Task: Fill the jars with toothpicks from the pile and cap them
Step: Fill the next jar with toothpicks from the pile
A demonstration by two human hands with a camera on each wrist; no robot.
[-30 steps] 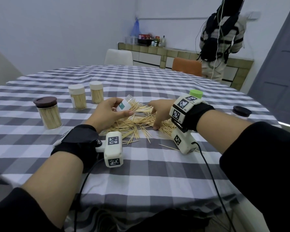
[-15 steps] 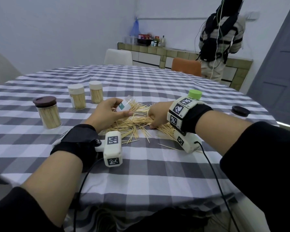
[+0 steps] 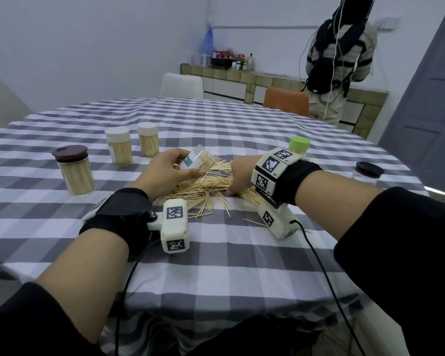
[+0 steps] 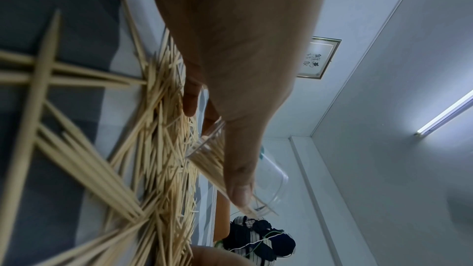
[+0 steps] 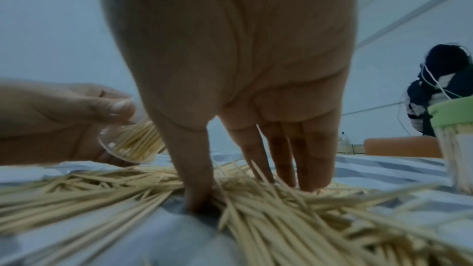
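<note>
Nearest the person, the two forearms reach over the grey-and-white checked tablecloth [image 3: 216,255], each wrist strapped with a white camera block.

The left hand [image 3: 165,173] is raised just above the near left edge of the toothpick pile [image 3: 211,186], thumb and fingers curled round a clear plastic jar [image 3: 195,160] that is tilted on its side. The jar is uncapped and partly filled with toothpicks, its open mouth facing the right hand.

The right hand [image 3: 242,176] is pressed down into the pile, fingers spread fairly wide and nearly straight. In the right wrist view the thumb [image 5: 197,185] reaches the cloth while the fingertips [image 5: 307,177] are sunk among the sticks on the far side. Whether any sticks are caught between them cannot be told.

Just beyond the right wrist stands a filled jar with a green cap [image 3: 299,145]. Well out to the right of that hand is a jar with a dark lid [image 3: 368,173].

To the left of the left hand stands a full jar with a brown lid [image 3: 73,173]; further back are two filled jars with white caps [image 3: 131,146].

Beyond the table are a white chair [image 3: 181,86] and an orange chair [image 3: 285,101], and another person [image 3: 341,60] stands at a tiled counter.
</note>
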